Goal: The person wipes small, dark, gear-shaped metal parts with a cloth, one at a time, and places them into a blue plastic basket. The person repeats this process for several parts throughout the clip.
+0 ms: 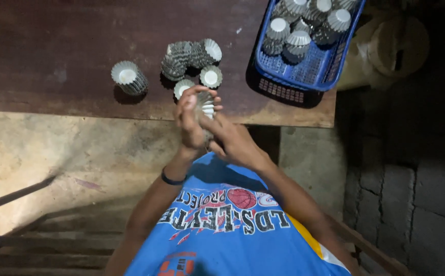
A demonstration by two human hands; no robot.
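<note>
My left hand and my right hand meet just below the near edge of a dark wooden table. Together they hold a stack of small fluted metal cups; the left hand's fingers curl over its top, the right hand supports it from below. Just beyond the hands, on the table, lie loose fluted cups and a toppled stack of them. Another short stack stands further left.
A blue plastic basket holding several more fluted cups sits at the table's right end, overhanging the edge. A pale sack or bucket stands beside it on the right. Concrete floor lies below, with wooden slats at lower left.
</note>
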